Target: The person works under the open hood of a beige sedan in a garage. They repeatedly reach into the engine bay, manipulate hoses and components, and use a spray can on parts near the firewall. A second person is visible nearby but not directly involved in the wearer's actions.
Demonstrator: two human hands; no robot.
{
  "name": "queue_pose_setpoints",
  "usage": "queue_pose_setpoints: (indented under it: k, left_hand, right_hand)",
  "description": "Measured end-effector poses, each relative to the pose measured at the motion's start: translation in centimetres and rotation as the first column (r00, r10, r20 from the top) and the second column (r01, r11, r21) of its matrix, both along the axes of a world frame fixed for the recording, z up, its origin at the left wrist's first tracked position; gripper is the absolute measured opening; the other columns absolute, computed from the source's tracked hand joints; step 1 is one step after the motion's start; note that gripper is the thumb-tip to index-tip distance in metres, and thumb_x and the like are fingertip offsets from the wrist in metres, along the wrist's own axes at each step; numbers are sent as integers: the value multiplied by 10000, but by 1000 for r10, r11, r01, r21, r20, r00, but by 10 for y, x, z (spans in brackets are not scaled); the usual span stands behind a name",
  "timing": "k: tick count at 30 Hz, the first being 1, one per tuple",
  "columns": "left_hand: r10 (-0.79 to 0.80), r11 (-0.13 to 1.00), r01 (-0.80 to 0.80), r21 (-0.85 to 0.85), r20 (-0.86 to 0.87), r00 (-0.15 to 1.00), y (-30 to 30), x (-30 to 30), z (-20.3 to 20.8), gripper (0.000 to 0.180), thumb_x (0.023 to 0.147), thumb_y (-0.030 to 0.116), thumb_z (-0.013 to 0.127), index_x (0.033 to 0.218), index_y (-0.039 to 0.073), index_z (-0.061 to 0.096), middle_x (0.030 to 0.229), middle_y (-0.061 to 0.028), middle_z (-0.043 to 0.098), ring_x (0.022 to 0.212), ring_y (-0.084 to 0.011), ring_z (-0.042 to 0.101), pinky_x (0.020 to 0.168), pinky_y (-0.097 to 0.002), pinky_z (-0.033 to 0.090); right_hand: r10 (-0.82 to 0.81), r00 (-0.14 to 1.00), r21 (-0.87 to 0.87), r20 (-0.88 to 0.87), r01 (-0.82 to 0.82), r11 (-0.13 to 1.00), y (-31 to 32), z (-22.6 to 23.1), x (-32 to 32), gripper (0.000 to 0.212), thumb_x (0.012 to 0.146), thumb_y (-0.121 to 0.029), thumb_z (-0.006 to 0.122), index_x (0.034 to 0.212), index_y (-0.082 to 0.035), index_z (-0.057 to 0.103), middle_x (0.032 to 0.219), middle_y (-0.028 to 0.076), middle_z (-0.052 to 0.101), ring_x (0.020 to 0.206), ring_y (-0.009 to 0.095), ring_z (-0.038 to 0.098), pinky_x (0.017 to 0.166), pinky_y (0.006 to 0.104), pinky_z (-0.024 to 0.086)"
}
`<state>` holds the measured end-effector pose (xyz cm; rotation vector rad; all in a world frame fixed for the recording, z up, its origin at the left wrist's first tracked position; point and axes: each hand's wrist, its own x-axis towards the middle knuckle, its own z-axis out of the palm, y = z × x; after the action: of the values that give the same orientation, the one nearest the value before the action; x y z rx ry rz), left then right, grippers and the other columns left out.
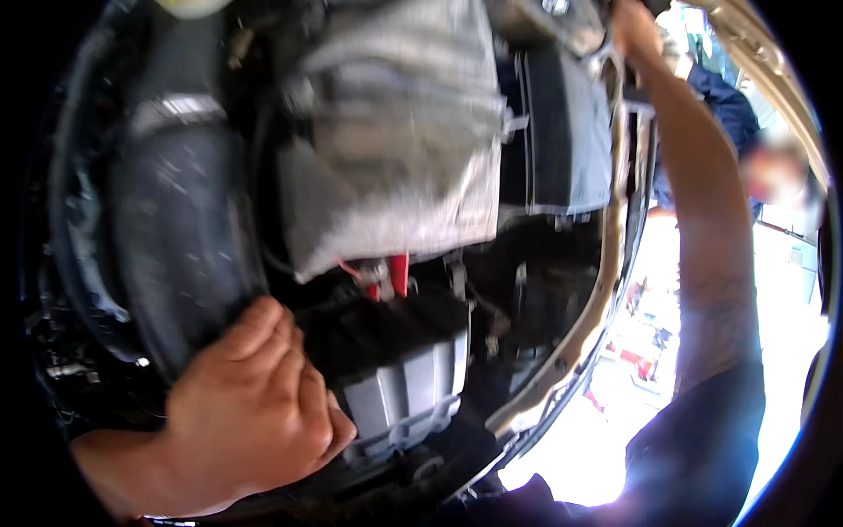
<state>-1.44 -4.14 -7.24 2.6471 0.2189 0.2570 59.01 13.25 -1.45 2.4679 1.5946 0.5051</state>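
In the head view my left hand (255,404) is at the lower left of a car's engine bay. Its fingers are curled closed against the lower end of a wide black duct (180,237); what they hold, if anything, is hidden. My right arm stretches up along the right side, and my right hand (637,35) is at the top edge, by the rim of the bay. Its fingers are too hidden to read. Between the arms lies a wrinkled grey cloth-like cover (395,167), with a red piece (399,274) showing under its lower edge.
A black box-shaped part (566,132) stands right of the grey cover. Below it sits a ribbed grey plastic part (408,391). The tan body edge (606,290) curves down the right side. Beyond my right arm, a person in dark blue clothing (724,105) is nearby.
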Motion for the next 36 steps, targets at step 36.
queue_pose_setpoints:
  k: [36]
  left_hand:
    - [-60,998,60,-14,15,998,15,11,-6,474,593,306,553,686,-152,629,746,-323,672,784,-416,715,831,-533,562]
  right_hand:
    - [68,925,338,-374,68,939,15,-58,-4,400,1006,-283,428,1075,9,693,1061,230,717,1013,402,682,864,526,516]
